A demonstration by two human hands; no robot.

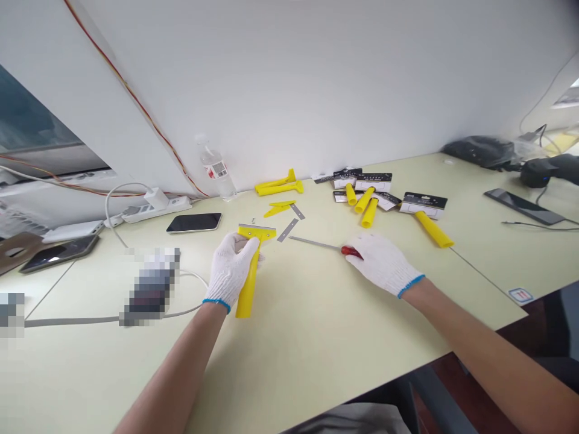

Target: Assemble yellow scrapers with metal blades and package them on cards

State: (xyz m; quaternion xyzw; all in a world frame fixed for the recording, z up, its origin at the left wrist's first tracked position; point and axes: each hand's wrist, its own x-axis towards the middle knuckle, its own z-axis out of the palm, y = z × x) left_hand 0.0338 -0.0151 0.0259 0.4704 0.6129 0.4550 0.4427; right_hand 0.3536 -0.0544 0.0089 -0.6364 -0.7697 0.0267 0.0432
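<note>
My left hand (232,268), in a white knitted glove, is closed round a yellow scraper (245,299). The scraper's wide head with its metal blade points away from me, and two screws show in it. My right hand (379,258), gloved too, is closed over the red handle of a screwdriver (315,243) whose shaft lies toward the left, low over the table. Between the hands and farther back are loose metal blades (287,230) and yellow plastic clamp pieces (279,208). A tiny screw (254,220) sits behind the scraper head.
Two yellow scraper handles (278,188) lie by the wall. Carded scrapers (370,212) are grouped at the back right, one (432,229) apart. A water bottle (218,172), phone (194,222), power strip (156,209) and cables stand left; another phone (522,206) lies right.
</note>
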